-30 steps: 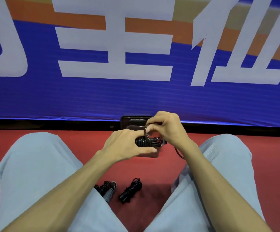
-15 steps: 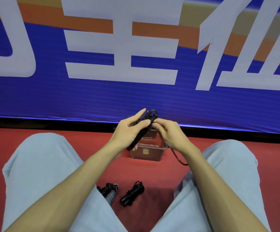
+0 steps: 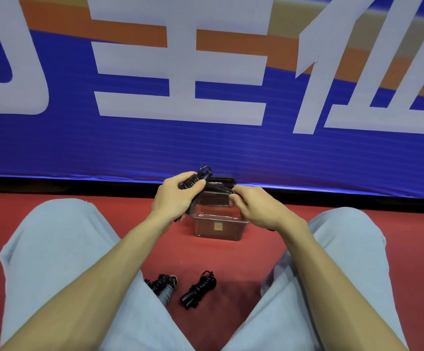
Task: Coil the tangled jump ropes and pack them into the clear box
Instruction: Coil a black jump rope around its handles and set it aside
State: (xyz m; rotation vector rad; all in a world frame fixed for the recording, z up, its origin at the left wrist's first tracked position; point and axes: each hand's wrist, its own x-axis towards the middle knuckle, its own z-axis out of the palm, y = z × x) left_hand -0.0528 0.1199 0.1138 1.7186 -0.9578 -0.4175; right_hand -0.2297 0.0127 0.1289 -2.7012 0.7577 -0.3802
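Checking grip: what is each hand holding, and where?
The left hand grips the rope round its coiled bundle; the right hand pinches its loose strand.

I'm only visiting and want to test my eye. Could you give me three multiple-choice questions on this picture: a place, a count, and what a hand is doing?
1. Where is the clear box?
A) on the red floor in front of the person
B) on the lap
C) on a shelf

2. How many rope bundles lie loose on the floor?
A) none
B) two
C) five

3. What is the left hand doing?
A) resting flat
B) holding a coiled black rope
C) shutting a lid

Answers:
1 A, it stands on the floor.
2 B, a grey-handled bundle and a black bundle.
3 B, its fingers curl round the coil; the right hand pinches its loose strand.
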